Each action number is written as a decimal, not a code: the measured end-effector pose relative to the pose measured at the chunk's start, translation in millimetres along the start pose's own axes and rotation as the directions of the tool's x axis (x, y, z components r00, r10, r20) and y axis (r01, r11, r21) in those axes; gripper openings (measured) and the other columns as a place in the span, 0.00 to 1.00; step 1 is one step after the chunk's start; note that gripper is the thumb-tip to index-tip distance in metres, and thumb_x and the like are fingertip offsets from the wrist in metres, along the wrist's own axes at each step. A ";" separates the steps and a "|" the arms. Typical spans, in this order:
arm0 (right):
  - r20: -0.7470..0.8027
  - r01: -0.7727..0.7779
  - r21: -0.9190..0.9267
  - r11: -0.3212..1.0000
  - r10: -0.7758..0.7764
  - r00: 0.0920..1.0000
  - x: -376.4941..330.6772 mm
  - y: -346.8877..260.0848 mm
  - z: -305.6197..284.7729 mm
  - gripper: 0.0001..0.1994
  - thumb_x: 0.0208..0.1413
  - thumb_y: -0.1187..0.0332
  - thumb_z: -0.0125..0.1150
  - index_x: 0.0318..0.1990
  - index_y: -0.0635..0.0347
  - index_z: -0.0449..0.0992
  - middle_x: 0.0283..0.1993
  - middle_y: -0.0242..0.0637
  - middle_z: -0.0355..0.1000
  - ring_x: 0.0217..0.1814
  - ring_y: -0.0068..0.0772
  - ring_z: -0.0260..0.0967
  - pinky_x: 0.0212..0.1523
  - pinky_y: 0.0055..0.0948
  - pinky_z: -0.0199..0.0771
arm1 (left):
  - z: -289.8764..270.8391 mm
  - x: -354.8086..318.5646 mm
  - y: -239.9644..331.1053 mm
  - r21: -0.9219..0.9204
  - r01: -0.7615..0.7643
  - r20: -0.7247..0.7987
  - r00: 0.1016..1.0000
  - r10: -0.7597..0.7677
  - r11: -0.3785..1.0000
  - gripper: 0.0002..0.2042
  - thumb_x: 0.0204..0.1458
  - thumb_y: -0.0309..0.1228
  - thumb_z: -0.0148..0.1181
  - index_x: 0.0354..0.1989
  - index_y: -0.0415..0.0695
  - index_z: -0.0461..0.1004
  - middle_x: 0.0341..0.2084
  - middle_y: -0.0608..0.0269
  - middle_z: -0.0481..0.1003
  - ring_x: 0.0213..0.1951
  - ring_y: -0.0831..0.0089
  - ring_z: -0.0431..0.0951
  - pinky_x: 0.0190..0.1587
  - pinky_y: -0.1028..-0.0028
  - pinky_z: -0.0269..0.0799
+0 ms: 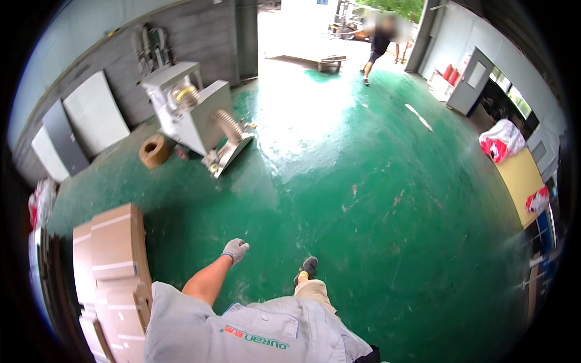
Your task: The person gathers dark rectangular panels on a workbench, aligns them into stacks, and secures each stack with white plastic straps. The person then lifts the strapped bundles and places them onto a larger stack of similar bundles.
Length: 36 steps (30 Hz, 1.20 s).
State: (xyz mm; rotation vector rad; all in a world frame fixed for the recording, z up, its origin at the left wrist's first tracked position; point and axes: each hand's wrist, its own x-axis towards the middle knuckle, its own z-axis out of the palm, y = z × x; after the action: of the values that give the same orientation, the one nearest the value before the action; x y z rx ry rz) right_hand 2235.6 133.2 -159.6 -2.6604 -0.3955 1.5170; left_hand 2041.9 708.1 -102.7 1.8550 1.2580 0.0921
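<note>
My left hand (pixel 236 250), in a light grey work glove, hangs out in front of me over the green floor (pixel 339 206). Its fingers are curled in loosely, and nothing shows in them. Nearest to it on the left is a stack of flat brown cardboard (pixel 115 260) bound with pale straps. One of my feet, in a dark shoe (pixel 307 267), is stepping forward to the right of the hand. My right hand is out of the picture.
A grey machine with a ribbed hose (pixel 209 115) stands ahead left, beside a brown roll (pixel 154 151). Panels (pixel 97 106) lean on the left wall. A person (pixel 381 45) is at the bright doorway, near a flat cart (pixel 330 60). A yellowish table (pixel 521 181) bears bags at right.
</note>
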 end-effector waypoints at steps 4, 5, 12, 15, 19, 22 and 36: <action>-0.006 -0.114 0.101 0.988 0.115 0.993 72.1 -43.6 -77.4 0.14 0.62 0.62 0.56 0.49 0.60 0.79 0.53 0.51 0.77 0.52 0.51 0.77 0.55 0.48 0.76 | 7.5 168.2 109.2 0.029 0.051 0.005 0.999 -0.051 0.998 0.21 0.57 0.45 0.61 0.44 0.36 0.82 0.41 0.42 0.83 0.46 0.50 0.83 0.52 0.60 0.76; -0.012 -0.088 0.080 0.993 0.089 0.996 95.6 -59.1 -108.9 0.15 0.62 0.61 0.56 0.49 0.59 0.79 0.53 0.51 0.78 0.53 0.51 0.77 0.55 0.48 0.76 | 16.6 194.8 112.0 0.006 0.109 0.001 0.994 -0.109 0.994 0.22 0.57 0.45 0.61 0.44 0.36 0.82 0.41 0.41 0.83 0.46 0.50 0.83 0.52 0.60 0.76; -0.584 0.416 -0.078 0.906 -0.380 0.717 293.8 -255.3 -503.8 0.17 0.61 0.56 0.55 0.36 0.65 0.75 0.37 0.57 0.74 0.42 0.59 0.74 0.42 0.52 0.72 | 62.1 284.1 138.2 0.329 0.092 0.295 0.936 -0.194 0.940 0.26 0.55 0.50 0.62 0.47 0.36 0.82 0.47 0.37 0.80 0.52 0.44 0.81 0.56 0.56 0.76; -0.678 0.518 0.015 0.855 -0.372 0.634 313.9 -414.7 -729.0 0.16 0.59 0.57 0.62 0.36 0.63 0.74 0.35 0.56 0.72 0.35 0.50 0.69 0.41 0.48 0.70 | 47.9 337.8 91.2 0.572 -0.044 0.477 0.830 -0.289 0.819 0.21 0.61 0.48 0.56 0.55 0.50 0.80 0.51 0.38 0.79 0.54 0.48 0.81 0.56 0.56 0.76; -0.907 0.600 -0.040 0.799 -0.281 0.314 422.6 -508.5 -881.1 0.16 0.59 0.58 0.62 0.39 0.65 0.76 0.34 0.47 0.74 0.35 0.40 0.70 0.42 0.39 0.73 | 5.4 453.1 44.0 0.455 0.318 0.263 0.845 -0.466 0.832 0.23 0.63 0.49 0.49 0.56 0.51 0.80 0.57 0.48 0.78 0.58 0.56 0.79 0.58 0.60 0.74; -0.837 0.639 0.126 0.759 -0.264 0.480 461.1 -586.1 -917.6 0.13 0.61 0.62 0.60 0.35 0.66 0.77 0.30 0.41 0.74 0.32 0.31 0.68 0.37 0.37 0.72 | -36.7 564.3 57.5 0.486 -0.009 0.016 1.000 0.001 0.874 0.26 0.62 0.53 0.48 0.54 0.45 0.81 0.60 0.55 0.78 0.60 0.60 0.78 0.59 0.62 0.73; 0.143 -0.057 -0.248 0.967 0.095 0.985 728.0 -741.3 -818.6 0.18 0.64 0.56 0.53 0.52 0.56 0.80 0.50 0.46 0.79 0.51 0.48 0.78 0.51 0.45 0.78 | -200.1 1241.0 476.3 0.040 -0.006 -0.052 0.999 0.008 0.999 0.20 0.60 0.42 0.58 0.50 0.37 0.81 0.40 0.53 0.84 0.41 0.65 0.82 0.46 0.65 0.75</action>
State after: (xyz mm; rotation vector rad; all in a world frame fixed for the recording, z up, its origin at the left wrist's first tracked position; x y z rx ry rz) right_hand 3142.7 1094.0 -220.4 -2.7757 -0.5262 1.8143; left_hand 2890.4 1750.3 -128.7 1.9022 1.2976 0.1202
